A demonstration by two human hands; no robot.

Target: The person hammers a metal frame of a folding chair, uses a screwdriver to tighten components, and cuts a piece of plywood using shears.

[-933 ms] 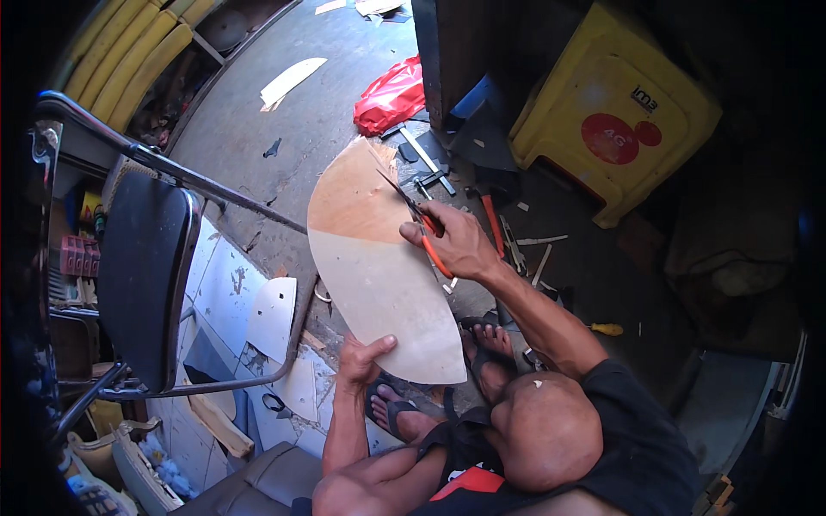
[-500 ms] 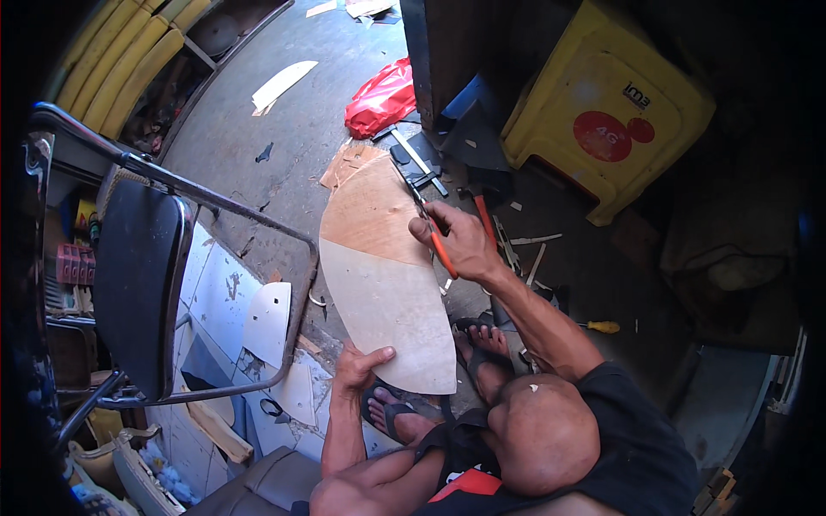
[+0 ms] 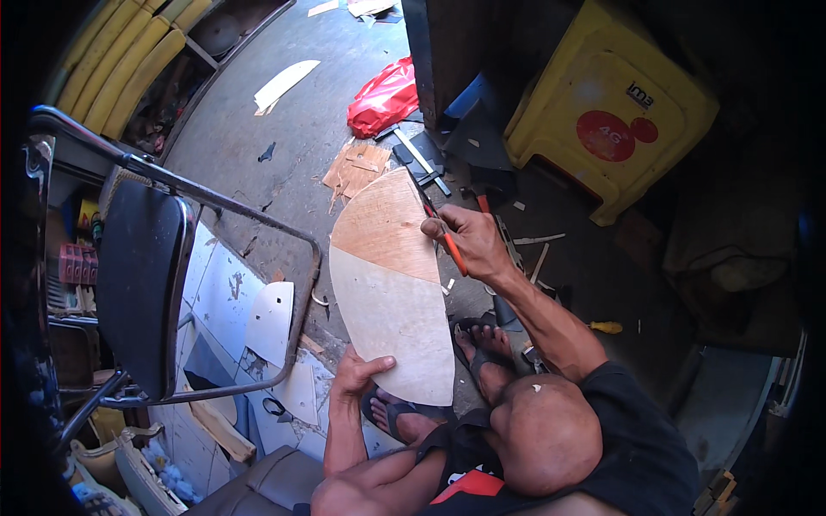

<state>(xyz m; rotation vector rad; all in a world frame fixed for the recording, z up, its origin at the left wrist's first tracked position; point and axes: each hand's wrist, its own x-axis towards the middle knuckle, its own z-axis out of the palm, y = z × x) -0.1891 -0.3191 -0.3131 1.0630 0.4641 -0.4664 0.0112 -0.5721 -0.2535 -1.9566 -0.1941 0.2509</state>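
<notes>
A curved, leaf-shaped sheet of thin plywood (image 3: 391, 331) is held out over the floor, its far part bare brown and its near part whitish. My left hand (image 3: 357, 371) grips its lower left edge, thumb on top and fingers hidden underneath. In my right hand (image 3: 476, 245) are orange-handled snips (image 3: 453, 255), closed in the fist at the sheet's right edge. Their dark blades lie along the upper right edge, and I cannot make out how far apart they are.
Left stands a folding chair (image 3: 142, 284) with a black panel and metal frame. Wood scraps (image 3: 357, 168), a red plastic bag (image 3: 383, 99) and a square-like ruler tool (image 3: 422, 161) lie ahead. A yellow plastic stool (image 3: 594, 112) is far right; a yellow-handled screwdriver (image 3: 606, 327) lies right.
The plywood sheet has drawn a little nearer and turned slightly, uncovering more of the scraps beyond it. My right hand and the snips have shifted slightly right with its edge.
</notes>
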